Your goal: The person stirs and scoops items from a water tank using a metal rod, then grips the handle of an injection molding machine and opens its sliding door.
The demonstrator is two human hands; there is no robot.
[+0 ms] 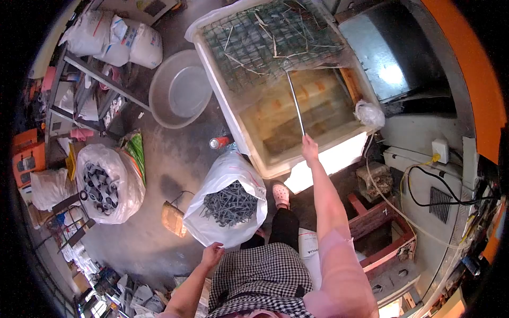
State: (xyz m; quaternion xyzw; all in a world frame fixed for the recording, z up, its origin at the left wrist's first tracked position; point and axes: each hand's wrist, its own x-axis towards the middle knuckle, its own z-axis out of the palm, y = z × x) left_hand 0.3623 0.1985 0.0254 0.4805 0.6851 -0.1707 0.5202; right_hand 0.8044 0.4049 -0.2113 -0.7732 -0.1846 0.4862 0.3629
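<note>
My right hand (310, 149) is closed around the near end of a thin metal rod (297, 100). The rod's far end reaches the edge of a green mesh (238, 47) in a large white tub (254, 159) of murky, brownish water. Beside the near rim of a white plastic sack (193, 222) is my left hand (213, 254), its fingers apart and nothing visible in them. Whether its fingertips touch the sack cannot be made out. Many dark grey, thin plastic-looking pieces (233, 204) fill the sack.
A clear bag (132, 196) of grey ring-shaped parts stands left. A round basin (159, 103), a red-capped can (220, 142) and a cardboard-coloured piece (173, 218) are on the floor. At right are a red metal frame (379, 254) and cables (424, 204).
</note>
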